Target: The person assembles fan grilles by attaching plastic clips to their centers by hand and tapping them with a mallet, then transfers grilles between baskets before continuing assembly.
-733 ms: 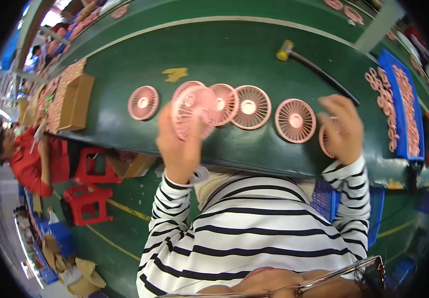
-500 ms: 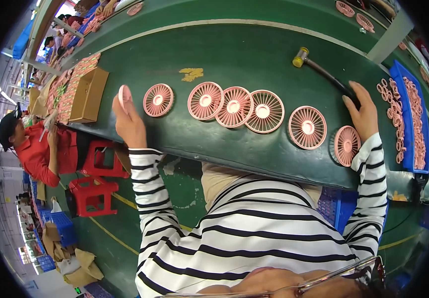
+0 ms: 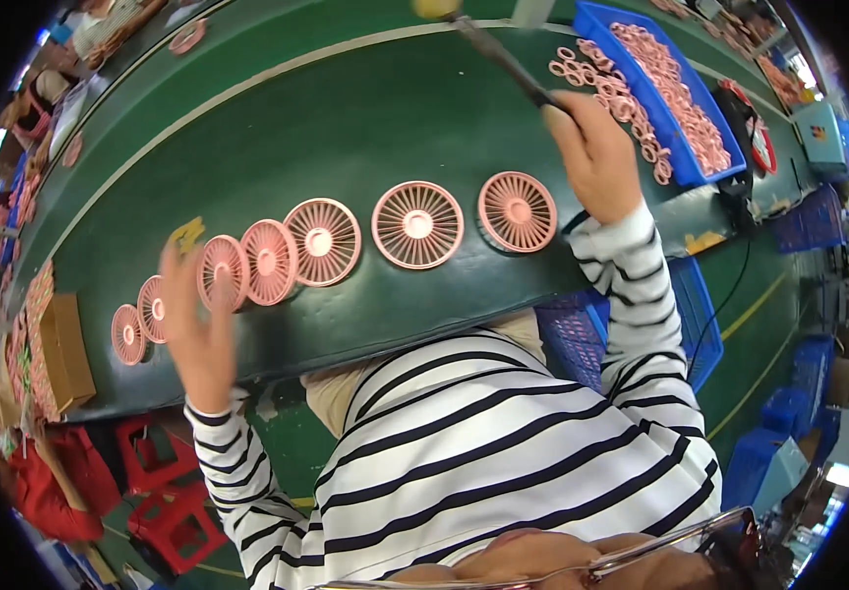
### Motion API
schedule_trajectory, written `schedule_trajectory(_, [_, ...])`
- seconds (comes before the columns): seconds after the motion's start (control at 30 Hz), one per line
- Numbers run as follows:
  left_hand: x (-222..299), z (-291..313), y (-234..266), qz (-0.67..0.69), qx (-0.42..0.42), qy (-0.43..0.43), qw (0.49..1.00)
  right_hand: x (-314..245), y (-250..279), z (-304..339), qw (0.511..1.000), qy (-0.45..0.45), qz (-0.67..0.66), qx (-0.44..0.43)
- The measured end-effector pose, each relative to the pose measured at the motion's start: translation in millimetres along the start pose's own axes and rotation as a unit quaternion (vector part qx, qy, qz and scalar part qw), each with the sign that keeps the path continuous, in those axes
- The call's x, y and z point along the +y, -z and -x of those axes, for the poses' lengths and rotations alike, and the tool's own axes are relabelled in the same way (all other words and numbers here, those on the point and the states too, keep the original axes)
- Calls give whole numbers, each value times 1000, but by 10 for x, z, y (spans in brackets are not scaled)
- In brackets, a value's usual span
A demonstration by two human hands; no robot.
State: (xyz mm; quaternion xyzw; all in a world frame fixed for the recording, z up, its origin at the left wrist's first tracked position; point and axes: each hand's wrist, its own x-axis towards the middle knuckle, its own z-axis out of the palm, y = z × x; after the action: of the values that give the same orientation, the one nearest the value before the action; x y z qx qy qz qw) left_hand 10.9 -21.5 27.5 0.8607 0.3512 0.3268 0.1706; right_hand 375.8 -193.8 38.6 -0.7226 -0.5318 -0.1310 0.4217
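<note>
My right hand (image 3: 599, 157) is closed around the dark handle of a hammer (image 3: 508, 61). The hammer's yellow head is cut by the top edge of the head view. My left hand (image 3: 198, 334), slightly smeared by motion, has its fingers apart and holds nothing. It hovers at the left part of a row of pink spoked fan covers. Two small covers, the outermost (image 3: 129, 335) and its neighbour (image 3: 152, 307), lie left of it. Larger ones follow rightward: an overlapping group with a cover (image 3: 292, 270) in it, a separate cover (image 3: 395, 241), and the rightmost cover (image 3: 503, 231).
Beyond my right hand stands a blue tray (image 3: 631, 87) full of small pink rings, with loose rings (image 3: 648, 149) along its side. An open cardboard box (image 3: 68, 354) stands at the table's left end. A person in red (image 3: 46, 492) and red stools (image 3: 174, 521) are at lower left.
The view has swung right. My left hand has let go of the small fan cover, now at the row's left end, and moved rightward. My right hand has moved away from the rightmost cover.
</note>
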Motion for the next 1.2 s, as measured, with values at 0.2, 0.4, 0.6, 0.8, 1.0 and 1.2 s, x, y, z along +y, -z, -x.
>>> schedule_trajectory(0.2, [1079,-330,-996,137,-177,-237,945,-188,713,898,945,-280,-145,-83])
schedule_trajectory(0.4, [1464,-434,-1897,135,-223,-238,936,-459,1096,1132,943,-286,-165,-44])
schedule_trajectory(0.6, [1500,-485,-1903,224,-270,-167,922,-180,978,1408,989,-87,34,-117])
schedule_trajectory(0.8, [1429,-482,-1957,215,-263,-156,927,-337,1136,1190,975,-176,4,-137])
schedule_trajectory(1.0, [1459,-501,-1950,221,-254,-167,927,-111,746,1437,972,-130,44,-191])
schedule_trajectory(1.2, [1355,-517,-1574,114,-215,-255,936,-192,935,1211,977,-131,49,-163])
